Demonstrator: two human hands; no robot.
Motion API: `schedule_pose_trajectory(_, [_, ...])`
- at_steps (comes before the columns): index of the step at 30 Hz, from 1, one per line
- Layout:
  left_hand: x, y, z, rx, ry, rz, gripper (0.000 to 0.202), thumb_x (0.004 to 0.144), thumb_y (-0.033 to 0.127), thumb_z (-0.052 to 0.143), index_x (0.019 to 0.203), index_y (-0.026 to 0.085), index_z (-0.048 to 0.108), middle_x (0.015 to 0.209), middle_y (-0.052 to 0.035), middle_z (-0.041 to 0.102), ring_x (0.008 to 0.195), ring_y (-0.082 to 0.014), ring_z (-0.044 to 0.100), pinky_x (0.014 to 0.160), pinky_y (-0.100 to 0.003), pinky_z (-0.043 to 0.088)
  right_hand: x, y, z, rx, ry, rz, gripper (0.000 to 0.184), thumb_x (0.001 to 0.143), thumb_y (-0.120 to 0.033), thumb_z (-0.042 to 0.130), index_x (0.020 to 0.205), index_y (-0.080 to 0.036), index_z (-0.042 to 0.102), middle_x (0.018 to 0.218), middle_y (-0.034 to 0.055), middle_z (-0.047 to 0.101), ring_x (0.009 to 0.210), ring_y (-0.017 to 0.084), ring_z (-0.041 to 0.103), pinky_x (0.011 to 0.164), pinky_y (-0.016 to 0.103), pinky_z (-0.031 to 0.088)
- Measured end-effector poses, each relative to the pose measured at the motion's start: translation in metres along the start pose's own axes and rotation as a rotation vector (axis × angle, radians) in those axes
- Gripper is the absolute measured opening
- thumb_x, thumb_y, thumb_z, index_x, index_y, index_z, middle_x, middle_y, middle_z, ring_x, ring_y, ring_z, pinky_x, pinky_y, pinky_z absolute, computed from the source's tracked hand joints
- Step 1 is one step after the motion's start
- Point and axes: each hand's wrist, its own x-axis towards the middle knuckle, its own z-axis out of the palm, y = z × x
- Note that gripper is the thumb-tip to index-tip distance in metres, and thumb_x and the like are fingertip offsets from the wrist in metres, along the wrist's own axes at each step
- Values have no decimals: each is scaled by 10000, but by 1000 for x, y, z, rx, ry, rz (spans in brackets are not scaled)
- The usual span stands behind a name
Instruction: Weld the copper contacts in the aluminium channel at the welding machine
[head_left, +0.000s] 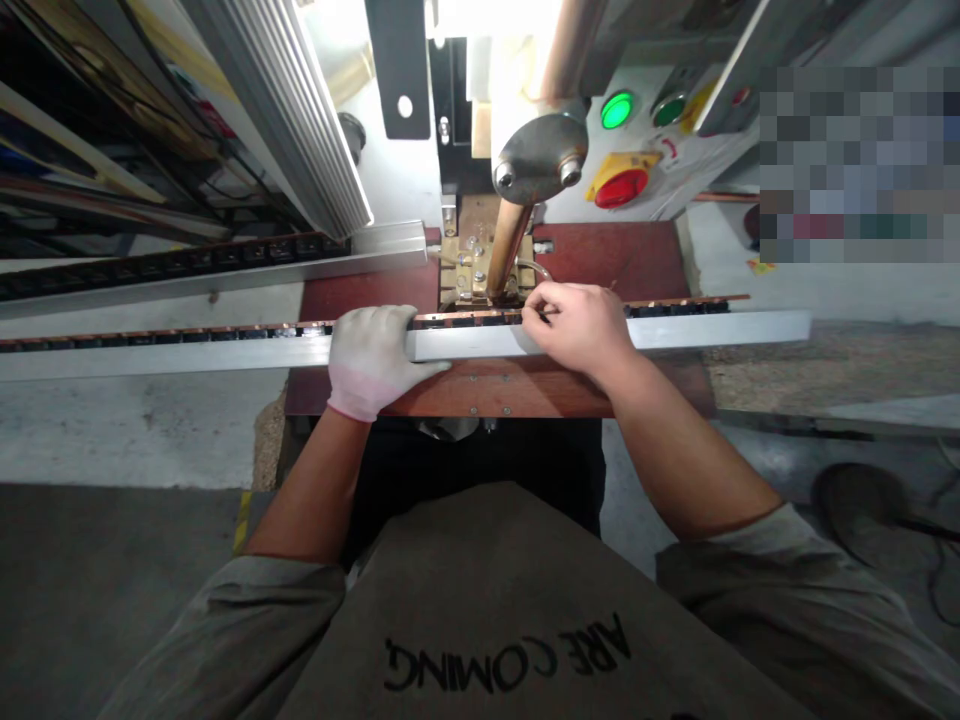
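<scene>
A long aluminium rail (712,328) carrying a row of small dark parts with a copper strip lies across the red-brown machine table (622,262). My left hand (371,358), in a white glove, is wrapped over the rail left of centre. My bare right hand (577,322) rests on the rail just right of centre, its fingertips pinched at the row of parts right below the copper electrode rod (508,250). What the fingertips hold is too small to make out. The brass fixture (469,258) sits directly behind the rail.
Another similar rail (195,272) lies further back on the left. A ribbed aluminium profile (289,110) slants at the upper left. The control panel has a green lit button (616,110) and a red mushroom button (621,187). A shoe (859,505) shows on the floor at right.
</scene>
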Motion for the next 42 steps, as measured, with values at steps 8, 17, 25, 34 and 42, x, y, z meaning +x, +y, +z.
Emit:
schedule_pose_trajectory(8, [-8, -9, 15, 85, 205, 150, 1005, 903, 1083, 706, 1281, 165, 865, 1141, -187, 916, 1023, -411, 870, 939, -563, 606, 36, -12, -20, 59, -130, -255, 243, 990, -345, 692, 903, -260, 902, 808, 44, 860, 720, 247, 749, 702, 380, 457])
schedule_pose_trajectory(17, [-8, 12, 16, 114, 291, 173, 811, 968, 1002, 726, 1147, 216, 818, 974, -119, 881, 886, -348, 824, 870, -524, 570, 13, -5, 6, -44, 113, -488, 358, 1141, -337, 615, 958, -222, 901, 849, 60, 888, 760, 252, 811, 755, 385, 534])
schedule_pose_trajectory(25, [-8, 35, 21, 32, 239, 101, 812, 978, 998, 707, 1219, 232, 825, 1116, -137, 908, 1000, -372, 832, 999, -564, 578, 13, -5, -1, -88, 36, -404, 353, 1117, -361, 587, 1033, -254, 912, 848, 56, 872, 796, 263, 788, 759, 392, 512])
schedule_pose_trajectory(34, [9, 22, 13, 44, 119, 110, 1083, 903, 1191, 495, 1212, 221, 866, 1109, -158, 914, 1021, -414, 851, 914, -562, 589, 21, -6, -3, -200, -29, -221, 222, 981, -405, 653, 907, -283, 824, 854, 62, 857, 736, 268, 715, 678, 411, 350])
schedule_pose_trajectory(42, [26, 25, 8, 122, -92, 130, 1143, 896, 1190, 510, 1306, 185, 870, 1127, -180, 903, 972, -405, 850, 784, -505, 524, 31, 11, 3, -194, -36, -173, 263, 926, -426, 748, 714, -293, 667, 627, 63, 645, 591, 249, 538, 621, 423, 282])
